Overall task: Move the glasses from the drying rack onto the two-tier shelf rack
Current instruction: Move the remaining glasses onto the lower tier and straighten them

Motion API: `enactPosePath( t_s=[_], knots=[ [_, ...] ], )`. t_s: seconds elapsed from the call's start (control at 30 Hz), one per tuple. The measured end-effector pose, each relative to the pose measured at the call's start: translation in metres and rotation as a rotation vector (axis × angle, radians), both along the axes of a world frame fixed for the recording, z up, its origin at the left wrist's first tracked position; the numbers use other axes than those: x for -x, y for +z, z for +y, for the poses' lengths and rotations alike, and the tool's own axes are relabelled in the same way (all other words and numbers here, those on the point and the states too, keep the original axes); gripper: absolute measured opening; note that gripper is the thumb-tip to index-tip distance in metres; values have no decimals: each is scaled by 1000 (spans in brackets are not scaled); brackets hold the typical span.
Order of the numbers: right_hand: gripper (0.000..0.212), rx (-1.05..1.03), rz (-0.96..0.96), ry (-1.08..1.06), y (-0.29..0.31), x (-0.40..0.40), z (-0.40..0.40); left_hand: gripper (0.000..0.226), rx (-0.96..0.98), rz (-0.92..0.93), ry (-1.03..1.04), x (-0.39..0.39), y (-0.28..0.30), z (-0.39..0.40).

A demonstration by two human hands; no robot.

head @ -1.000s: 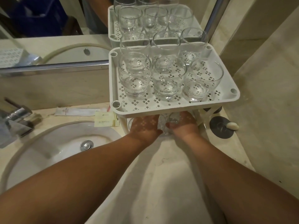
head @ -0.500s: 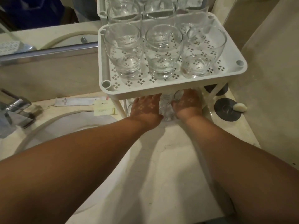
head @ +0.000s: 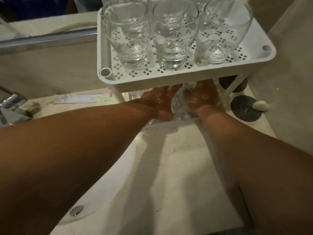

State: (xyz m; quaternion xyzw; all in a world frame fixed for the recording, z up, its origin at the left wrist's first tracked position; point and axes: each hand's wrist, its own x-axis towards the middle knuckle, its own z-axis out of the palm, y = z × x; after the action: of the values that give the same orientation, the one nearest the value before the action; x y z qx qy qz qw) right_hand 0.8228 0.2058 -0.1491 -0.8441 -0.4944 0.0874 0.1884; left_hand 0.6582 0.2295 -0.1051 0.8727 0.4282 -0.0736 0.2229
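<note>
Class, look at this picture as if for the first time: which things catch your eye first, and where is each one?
First come the clear glasses standing in a row on the top tier of the white shelf rack, at the upper middle. Next, the left hand and right hand reach under that tier, either side of a glass on the lower level, dappled by light through the holes. A dark round disc lies to the right.

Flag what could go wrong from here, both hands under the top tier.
1. Both hands, left hand and right hand, work beneath the top tier; lifting a wrist could bump it and jostle the upright glasses above.
2. The glass between the hands is hard to see under the tier; it might knock a neighbouring glass or the rack leg.
</note>
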Motion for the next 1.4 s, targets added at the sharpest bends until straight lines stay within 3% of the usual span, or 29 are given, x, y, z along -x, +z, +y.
enactPosePath(
  t_s=[0.3, 0.43, 0.53, 0.63, 0.87, 1.07, 1.2, 1.4],
  knots=[
    [75, -88, 95, -17, -2, 2, 1, 105, -60, 51, 28, -1, -5, -7],
    [67, -192, 158, -32, 17, 15, -27, 99, -132, 61, 18, 9, 7, -23],
    [49, -350, 267, -101, 44, 29, -63, 94, -133, 22, 17, 14, 25, -39],
    [36, -531, 341, -134, 77, 50, -103, 85, -129, -51, -4, 17, 51, -55],
    [35, -825, 256, -144, 171, 70, -128, 52, -144, -421, 62, 33, 97, -107],
    [65, -615, 92, 35, 218, 62, -104, 35, -227, -652, 115, 40, 141, -118],
    [82, -432, 96, 100, 229, 49, -83, 29, -306, -752, 135, 43, 171, -114],
    [98, -233, 81, 121, 230, 31, -61, 30, -265, -694, 162, 48, 184, -97]
  ],
)
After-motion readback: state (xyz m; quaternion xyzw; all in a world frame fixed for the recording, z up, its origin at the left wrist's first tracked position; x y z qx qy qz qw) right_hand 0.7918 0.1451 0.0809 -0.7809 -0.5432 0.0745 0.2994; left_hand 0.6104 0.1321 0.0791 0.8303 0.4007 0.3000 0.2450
